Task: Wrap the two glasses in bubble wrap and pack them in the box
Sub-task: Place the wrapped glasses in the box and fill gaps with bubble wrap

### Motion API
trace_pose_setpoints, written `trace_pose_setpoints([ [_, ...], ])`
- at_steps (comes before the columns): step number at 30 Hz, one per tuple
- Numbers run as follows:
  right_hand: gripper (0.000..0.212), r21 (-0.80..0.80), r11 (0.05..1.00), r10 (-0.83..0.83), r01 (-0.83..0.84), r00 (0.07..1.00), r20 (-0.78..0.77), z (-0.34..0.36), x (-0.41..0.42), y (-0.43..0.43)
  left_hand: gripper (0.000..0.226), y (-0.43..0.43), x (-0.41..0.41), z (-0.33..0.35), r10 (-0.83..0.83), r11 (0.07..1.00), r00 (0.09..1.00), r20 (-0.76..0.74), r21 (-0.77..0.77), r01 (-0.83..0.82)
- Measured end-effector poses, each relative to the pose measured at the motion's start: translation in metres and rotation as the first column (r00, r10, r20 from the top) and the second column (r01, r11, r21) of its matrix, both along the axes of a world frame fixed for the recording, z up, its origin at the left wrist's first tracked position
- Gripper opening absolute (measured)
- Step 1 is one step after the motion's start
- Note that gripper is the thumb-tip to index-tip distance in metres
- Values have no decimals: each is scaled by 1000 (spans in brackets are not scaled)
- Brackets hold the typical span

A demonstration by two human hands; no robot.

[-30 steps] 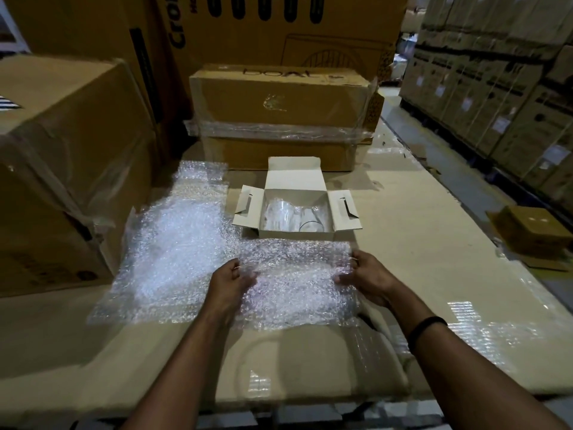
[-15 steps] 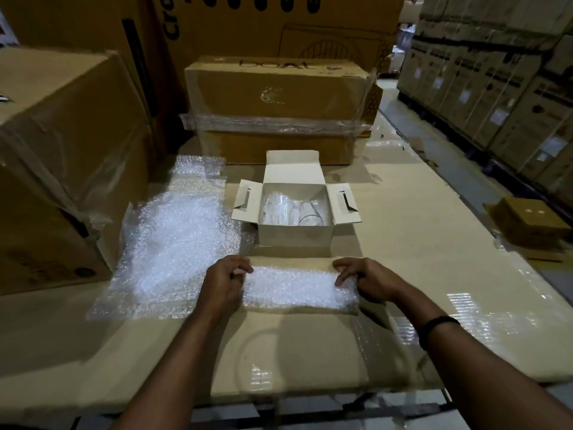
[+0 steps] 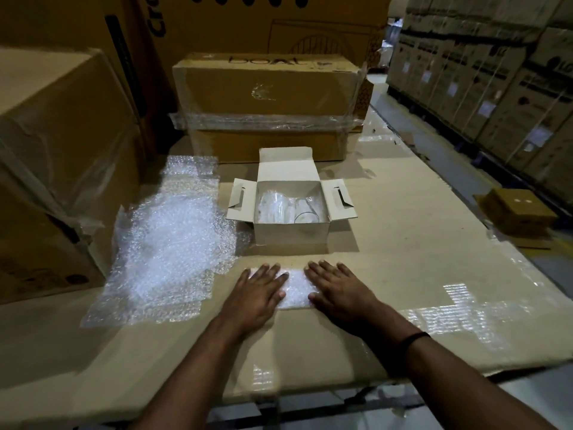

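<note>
Fingers [image 3: 267,274] straight, holding nothing, your left hand [image 3: 257,293] and right hand [image 3: 339,291] press folded bubble wrap [image 3: 296,290] flat on the worktop [image 3: 403,249].

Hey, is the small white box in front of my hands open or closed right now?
Open. The white box has its lid and both side flaps folded outward, and a glass shows inside.
</note>
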State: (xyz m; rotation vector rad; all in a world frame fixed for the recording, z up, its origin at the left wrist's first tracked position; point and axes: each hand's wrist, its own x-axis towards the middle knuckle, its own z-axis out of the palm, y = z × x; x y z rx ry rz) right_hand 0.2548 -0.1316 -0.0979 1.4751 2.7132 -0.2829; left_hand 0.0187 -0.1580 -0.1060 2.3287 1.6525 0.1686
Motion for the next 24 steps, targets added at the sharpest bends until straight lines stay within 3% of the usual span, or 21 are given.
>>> trace_pose_setpoints([
  [5,96,-21,1000,-20,21,998,67,9,15,7,68,2,-18,5,0,996,996,94,90,-9],
  [9,107,-132,991,-9,17,998,62,4,25,-1,64,7,-33,1,-22,999,996,90,-28,24],
  [14,57,94,995,-8,22,990,-143,14,34,0,79,15,-43,3,-40,992,992,123,127,24],
  [18,59,-19,996,-92,91,994,-56,19,33,-2,79,22,-51,7,-73,995,997,39,65,70],
  [21,62,-16,990,-143,143,990,2,25,22,2,52,25,-47,10,-77,990,995,56,120,70],
  [24,47,1,990,-140,140,990,14,31,14,6,20,28,-47,7,-96,961,992,80,267,71],
])
